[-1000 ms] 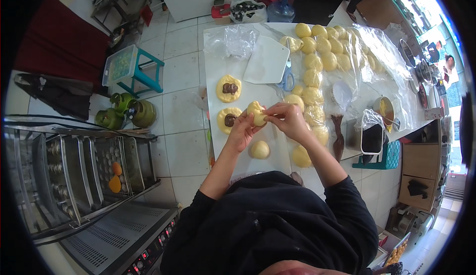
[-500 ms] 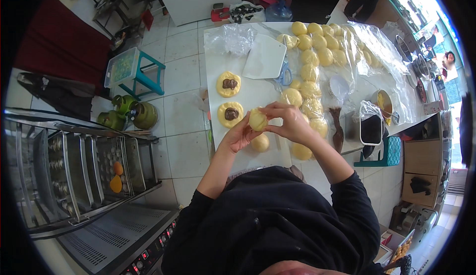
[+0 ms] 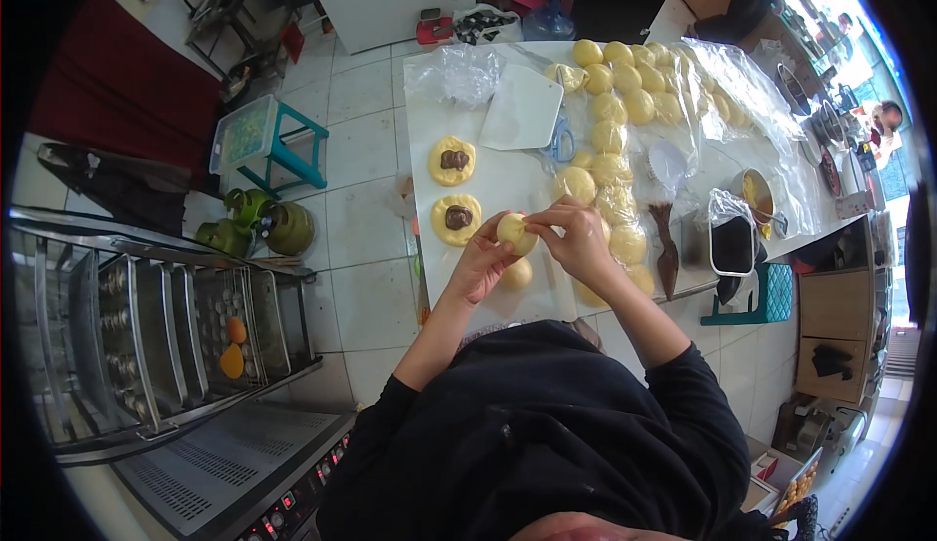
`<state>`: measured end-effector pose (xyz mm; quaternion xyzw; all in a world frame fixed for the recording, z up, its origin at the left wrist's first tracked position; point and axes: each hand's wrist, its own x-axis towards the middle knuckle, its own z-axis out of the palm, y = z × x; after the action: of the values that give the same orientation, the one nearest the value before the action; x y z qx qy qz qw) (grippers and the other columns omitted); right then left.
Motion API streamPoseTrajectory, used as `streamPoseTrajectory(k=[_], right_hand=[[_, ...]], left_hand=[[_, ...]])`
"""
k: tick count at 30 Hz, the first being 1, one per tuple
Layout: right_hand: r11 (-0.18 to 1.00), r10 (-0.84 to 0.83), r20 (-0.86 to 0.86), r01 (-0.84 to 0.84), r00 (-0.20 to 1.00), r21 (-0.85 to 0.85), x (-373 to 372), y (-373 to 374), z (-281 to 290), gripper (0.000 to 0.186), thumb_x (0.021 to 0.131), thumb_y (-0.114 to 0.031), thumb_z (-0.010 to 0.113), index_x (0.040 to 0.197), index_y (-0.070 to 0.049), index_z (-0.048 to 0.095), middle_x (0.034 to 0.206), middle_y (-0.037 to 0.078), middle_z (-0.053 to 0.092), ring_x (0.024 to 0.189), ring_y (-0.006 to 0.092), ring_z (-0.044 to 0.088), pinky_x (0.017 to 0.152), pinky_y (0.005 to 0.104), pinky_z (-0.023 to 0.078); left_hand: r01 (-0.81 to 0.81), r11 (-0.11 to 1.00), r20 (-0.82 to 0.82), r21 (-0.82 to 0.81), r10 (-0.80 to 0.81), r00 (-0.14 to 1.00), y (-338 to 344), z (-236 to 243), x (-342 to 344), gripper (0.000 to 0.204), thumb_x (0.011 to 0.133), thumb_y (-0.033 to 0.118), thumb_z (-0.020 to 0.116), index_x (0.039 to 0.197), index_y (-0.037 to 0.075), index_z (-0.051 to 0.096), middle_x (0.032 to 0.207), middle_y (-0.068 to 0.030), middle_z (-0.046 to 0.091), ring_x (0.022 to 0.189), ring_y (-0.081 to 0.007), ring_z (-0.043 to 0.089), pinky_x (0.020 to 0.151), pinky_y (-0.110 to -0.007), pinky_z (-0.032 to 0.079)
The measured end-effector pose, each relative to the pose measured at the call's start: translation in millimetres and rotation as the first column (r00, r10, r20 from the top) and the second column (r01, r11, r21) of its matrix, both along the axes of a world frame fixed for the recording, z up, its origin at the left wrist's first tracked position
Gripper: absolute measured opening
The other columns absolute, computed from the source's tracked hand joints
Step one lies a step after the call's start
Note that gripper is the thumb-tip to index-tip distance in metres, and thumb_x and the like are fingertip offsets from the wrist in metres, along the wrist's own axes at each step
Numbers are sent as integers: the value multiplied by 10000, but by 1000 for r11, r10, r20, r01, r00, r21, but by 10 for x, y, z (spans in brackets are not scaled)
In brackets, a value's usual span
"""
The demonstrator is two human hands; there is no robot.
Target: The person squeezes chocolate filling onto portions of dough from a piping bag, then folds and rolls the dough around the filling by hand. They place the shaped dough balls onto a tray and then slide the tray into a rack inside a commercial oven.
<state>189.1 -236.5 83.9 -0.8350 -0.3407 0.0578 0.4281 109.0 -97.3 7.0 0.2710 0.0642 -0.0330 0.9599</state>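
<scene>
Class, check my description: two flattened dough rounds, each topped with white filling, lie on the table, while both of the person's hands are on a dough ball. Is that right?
Not quite: the filling is dark brown, not white, as the head view shows. Two flattened dough rounds do lie on the table, and the left hand and right hand are on a dough ball.

Clear to slide up mid tbl [image 3: 512,172], hemmed L by brown-topped dough discs [image 3: 458,217], R by dough balls [image 3: 611,169], up top by white board [image 3: 522,110].
</scene>
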Motion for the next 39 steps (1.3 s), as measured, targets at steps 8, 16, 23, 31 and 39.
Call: streamPoseTrajectory(k=[8,16,23,31,39], right_hand=[[993,-45,91,34,995,117,-57,28,-74,116,642,-74,644,755,-48,652,648,71,591,686,214,521,630,313,420],[996,-87,-206,90,975,3,-36,-10,-5,166,610,-122,691,754,-50,655,634,74,585,647,196,529,575,301,424],[989,-55,59,46,997,140,-65,41,-28,133,635,-81,661,764,-49,653,652,72,589,651,198,524,553,291,425],[977,-38,323,-31,946,209,-23,83,27,164,604,-65,662,767,-49,645,662,47,594,664,207,520,598,301,428],[994,66,126,-77,990,80,-34,32,-32,170,633,-70,645,802,-59,645,724,45,605,723,201,513,664,306,405]], left_hand=[[-282,891,178,356,232,956,-151,15,19,432,646,-91,631,1011,75,467,1125,-85,439,1072,-189,434,872,-316,427],[-448,795,372,409,303,877,-176,-42,5,406,637,-107,629,940,77,431,1120,-85,417,1126,-250,387,903,-340,397],[-579,648,508,495,324,798,-233,15,26,440,624,-100,646,949,77,409,1137,-84,398,1152,-262,360,920,-346,376],[-45,982,106,-186,65,992,-68,-61,-46,554,801,229,541,1264,108,261,1244,-121,353,1106,-213,417,910,-337,396],[-117,986,103,-119,129,986,-134,-44,-45,485,748,127,611,1172,97,378,1185,-92,417,1059,-189,457,867,-299,434]])
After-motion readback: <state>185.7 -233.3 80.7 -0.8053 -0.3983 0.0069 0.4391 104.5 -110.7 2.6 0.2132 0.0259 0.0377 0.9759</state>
